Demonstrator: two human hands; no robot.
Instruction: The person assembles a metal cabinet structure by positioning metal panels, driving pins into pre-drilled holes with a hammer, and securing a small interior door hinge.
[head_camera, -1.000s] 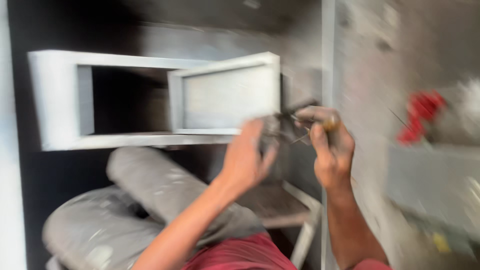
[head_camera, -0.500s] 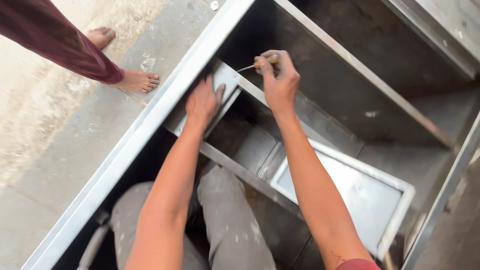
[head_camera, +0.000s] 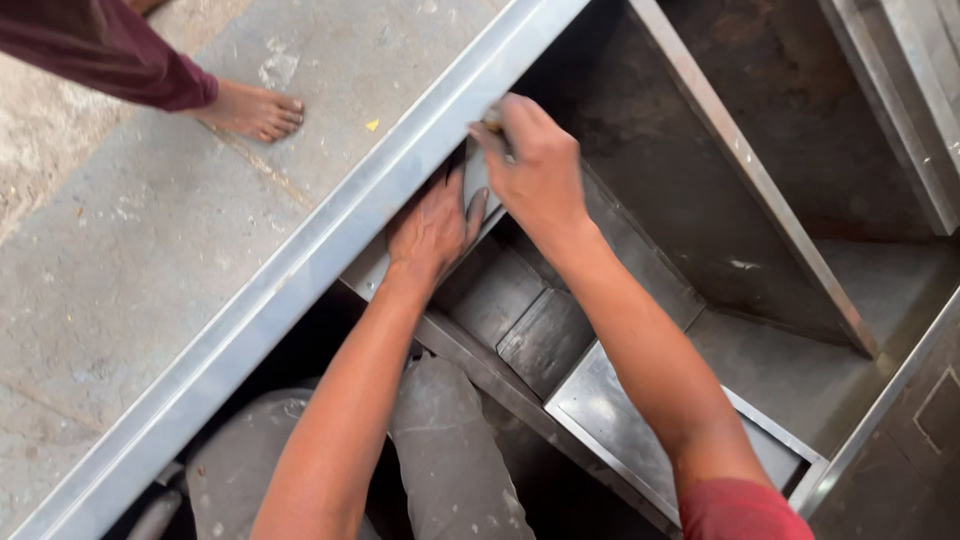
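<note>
Right hand (head_camera: 535, 165) grip clenched on small tool (head_camera: 492, 120), tip at steel frame rail (head_camera: 300, 270). Left hand (head_camera: 430, 232) flat, released, pressing small panel (head_camera: 478, 180) beside rail. Fitting looks mid-way; panel not yet let go.

1. Soft, even daylight fills the frame; the pale grey concrete floor (head_camera: 150, 250) at left is brightest.
2. A mild sheen runs along the long grey sheet-metal rail (head_camera: 300, 270), with no harsh glare.
3. The dark metal cabinet interior (head_camera: 720, 190) at upper right sits dim and shadowed.
4. Deep shadow pools at the bottom centre, under the arms.
5. Focus is crisp through the centre; the right hand (head_camera: 535, 165) shows slight motion softness.
</note>
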